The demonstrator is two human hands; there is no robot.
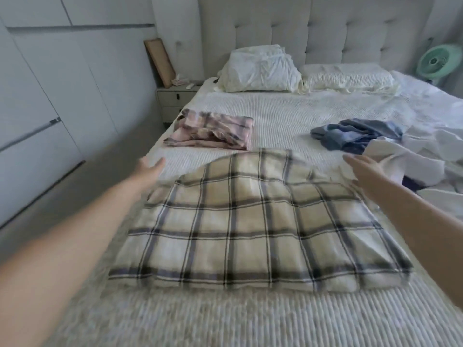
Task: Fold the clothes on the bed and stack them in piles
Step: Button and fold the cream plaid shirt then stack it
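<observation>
Soft, even daylight fills the room, cool and a little washed out, with no hard glare anywhere. Shadows are faint: a thin dark edge lies under the checked cloth (253,221) and under the pillows (260,70) at the headboard (313,28). The whole view is slightly soft, and the near bedcover (175,319) smears into streaks along the bottom edge. Both forearms blur, the left hand (150,169) and right hand (360,169) too. The wide lens bends the wardrobe doors (50,96) and the bed's sides outward.
</observation>
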